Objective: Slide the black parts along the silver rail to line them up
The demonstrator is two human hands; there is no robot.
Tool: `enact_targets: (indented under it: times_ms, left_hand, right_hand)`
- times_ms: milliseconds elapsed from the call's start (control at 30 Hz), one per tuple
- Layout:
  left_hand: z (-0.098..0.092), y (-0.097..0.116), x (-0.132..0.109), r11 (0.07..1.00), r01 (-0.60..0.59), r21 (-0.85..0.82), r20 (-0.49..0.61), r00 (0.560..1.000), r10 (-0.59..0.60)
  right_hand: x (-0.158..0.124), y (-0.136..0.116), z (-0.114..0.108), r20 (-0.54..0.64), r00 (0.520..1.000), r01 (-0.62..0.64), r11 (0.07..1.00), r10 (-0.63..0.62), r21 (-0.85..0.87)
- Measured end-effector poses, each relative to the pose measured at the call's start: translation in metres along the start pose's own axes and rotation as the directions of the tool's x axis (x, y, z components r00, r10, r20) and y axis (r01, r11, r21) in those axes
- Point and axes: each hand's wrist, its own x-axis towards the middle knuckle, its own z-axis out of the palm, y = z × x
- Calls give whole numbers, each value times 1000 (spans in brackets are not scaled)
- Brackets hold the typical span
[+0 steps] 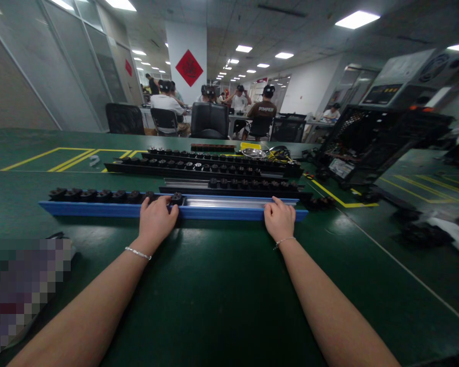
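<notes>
A long blue rail point(222, 211) lies across the green table point(214, 285) in front of me, with a silver channel point(229, 202) along its top. Several black sockets point(99, 195) fill its left half. My left hand point(156, 219) rests on the rail near its middle, fingers curled over the edge, touching the last black socket point(176, 198). My right hand point(279, 219) grips the rail near its right end, fingers bent over the silver channel.
Behind the blue rail lie more black rails point(202, 168) loaded with sockets. A metal dish point(253, 152) and cables sit further back. A black crate point(363, 142) and a machine point(409, 81) stand at right. People sit at desks in the background.
</notes>
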Motion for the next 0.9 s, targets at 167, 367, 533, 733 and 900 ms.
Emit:
enact_targets:
  times_ms: [167,367,533,733,900]
  left_hand:
    - [2,0,-1,1000,-16,-8,-2,1000,16]
    - [3,6,-4,994,-60,-92,13,998,61]
    - [3,5,-2,993,-79,-93,38,996,83]
    - [3,2,0,989,-106,-100,47,993,111]
    - [2,3,-1,987,-118,-108,51,991,124]
  right_hand:
    - [0,0,1,-20,1000,4,1000,-4,-2]
    - [0,-1,0,-10,1000,4,1000,-4,-9]
    - [0,0,-1,-9,1000,6,1000,-6,-5]
    - [1,-1,0,18,1000,-7,1000,7,-10]
    - [0,-1,0,2,1000,1,1000,-1,-19]
